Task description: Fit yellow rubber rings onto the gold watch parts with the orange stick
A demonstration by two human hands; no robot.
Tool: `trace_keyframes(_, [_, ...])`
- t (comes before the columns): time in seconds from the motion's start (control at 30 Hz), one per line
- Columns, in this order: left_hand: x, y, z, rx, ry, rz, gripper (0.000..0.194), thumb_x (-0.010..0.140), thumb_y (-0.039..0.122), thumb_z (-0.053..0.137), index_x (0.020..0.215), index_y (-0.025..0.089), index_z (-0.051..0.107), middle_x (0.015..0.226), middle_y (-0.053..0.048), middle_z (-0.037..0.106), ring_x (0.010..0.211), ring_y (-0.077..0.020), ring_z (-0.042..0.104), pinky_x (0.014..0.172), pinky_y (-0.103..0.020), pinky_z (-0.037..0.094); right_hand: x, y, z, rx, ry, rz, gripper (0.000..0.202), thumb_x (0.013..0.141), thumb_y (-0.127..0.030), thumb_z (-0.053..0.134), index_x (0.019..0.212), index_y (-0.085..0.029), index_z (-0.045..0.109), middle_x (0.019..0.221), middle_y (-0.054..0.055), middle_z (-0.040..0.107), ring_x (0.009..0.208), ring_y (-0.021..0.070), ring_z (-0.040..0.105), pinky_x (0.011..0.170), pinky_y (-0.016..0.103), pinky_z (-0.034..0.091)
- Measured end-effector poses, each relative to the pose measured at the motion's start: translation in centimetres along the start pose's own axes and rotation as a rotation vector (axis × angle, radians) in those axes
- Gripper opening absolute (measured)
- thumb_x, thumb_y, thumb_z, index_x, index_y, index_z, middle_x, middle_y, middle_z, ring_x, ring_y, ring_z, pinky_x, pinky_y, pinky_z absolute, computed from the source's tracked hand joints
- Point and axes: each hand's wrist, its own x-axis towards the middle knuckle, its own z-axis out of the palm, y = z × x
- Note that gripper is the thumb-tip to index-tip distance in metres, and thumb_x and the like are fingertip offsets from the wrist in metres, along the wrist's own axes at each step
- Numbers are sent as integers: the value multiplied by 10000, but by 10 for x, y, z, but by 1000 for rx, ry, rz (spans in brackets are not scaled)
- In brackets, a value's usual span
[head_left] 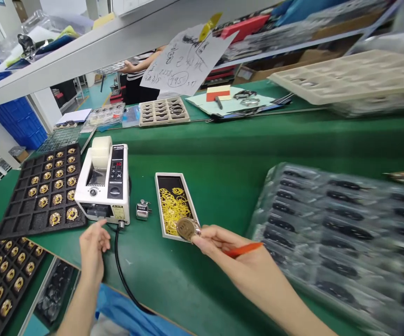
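Observation:
My right hand [219, 242] pinches a round metal watch case [187, 228] between thumb and fingertips. Its flat, engraved-looking side shows, over the near end of a white box [159, 196] of small yellow rings [174, 212]. An orange, pointed strip [246, 248], perhaps a tool's handle, is tucked in the same hand. Just below the front slot of a white tape dispenser [122, 205], my left hand [95, 240] has its index finger stretched out and the other fingers loosely bent. I see nothing held in it. A roll of clear tape [101, 151] sits on top of the dispenser.
A small metal tally counter [142, 210] stands beside the dispenser. Black trays [23, 205] with gold round parts lie left; plastic-wrapped trays [275, 172] of dark parts lie right. A black cable [120, 266] crosses the green table. Overhead runs a white shelf [83, 58]; another person [135, 79] is behind it.

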Motion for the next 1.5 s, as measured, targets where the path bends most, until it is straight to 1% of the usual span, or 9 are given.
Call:
trace_keyframes(0.13, [19, 13, -10, -2, 53, 92, 362, 752, 489, 691, 750, 130, 643, 443, 102, 322, 383, -53, 264, 408, -194, 231, -2, 6, -1, -72, -27, -58, 488, 779, -672, 569, 607, -215, 586, 562, 6, 456, 505, 143, 410, 446, 257, 363])
trace_keyframes(0.23, [20, 31, -2, 19, 76, 246, 243, 732, 388, 716, 693, 165, 627, 550, 56, 444, 488, -74, 373, 491, -203, 305, -3, 7, -2, -84, -57, -99, 489, 827, -662, 516, 630, -217, 566, 603, -2, 435, 529, 138, 396, 468, 253, 362])
trace_keyframes(0.3, [18, 46, 4, 183, -14, 395, 167, 738, 309, 704, 670, 173, 633, 782, -16, 602, 590, -93, 455, 562, -227, 352, -3, 6, -4, -62, -104, -119, 490, 848, -664, 486, 666, -217, 569, 679, 16, 482, 603, 154, 461, 529, 261, 411])
trace_keyframes(0.4, [17, 69, 11, 616, -225, 588, 126, 810, 197, 586, 688, 176, 610, 1066, -77, 636, 592, -100, 471, 562, -258, 344, -2, 1, -8, 19, -172, -129, 471, 856, -662, 480, 721, -222, 575, 826, 55, 551, 795, 202, 551, 681, 300, 479])
trace_keyframes(0.53, [14, 89, 20, 712, -343, 668, 178, 871, 155, 500, 702, 191, 541, 930, -63, 628, 810, -178, 574, 615, -265, 358, -3, -6, -13, 188, -232, -48, 449, 833, -662, 531, 753, -220, 549, 968, 78, 592, 946, 229, 566, 831, 346, 474])
trace_keyframes(0.63, [5, 88, 34, 521, -498, 622, 204, 903, 184, 494, 702, 193, 527, 908, -45, 577, 820, -167, 545, 611, -253, 354, -3, -8, -14, 326, -303, 32, 459, 792, -664, 597, 755, -212, 525, 925, 63, 606, 919, 217, 562, 859, 351, 443])
trace_keyframes(0.73, [-5, 77, 54, 356, -735, 431, 217, 920, 232, 506, 708, 191, 521, 829, -13, 506, 689, -131, 468, 578, -243, 340, -1, -7, -14, 457, -345, 98, 475, 752, -656, 657, 756, -205, 507, 800, 16, 561, 760, 158, 514, 755, 299, 415])
trace_keyframes(0.83, [-10, 64, 72, 329, -844, 326, 250, 921, 283, 537, 690, 187, 540, 752, 6, 445, 677, -132, 427, 587, -245, 326, 0, -5, -14, 536, -365, 101, 477, 747, -638, 679, 744, -198, 494, 720, -25, 484, 657, 113, 414, 650, 252, 346])
trace_keyframes(1.5, [-4, 52, 79, 459, -878, 327, 239, 917, 281, 541, 698, 188, 571, 727, 22, 411, 642, -123, 380, 567, -253, 282, 0, -3, -14, 578, -456, 39, 428, 825, -579, 637, 746, -191, 474, 712, -39, 417, 663, 105, 359, 629, 253, 284])
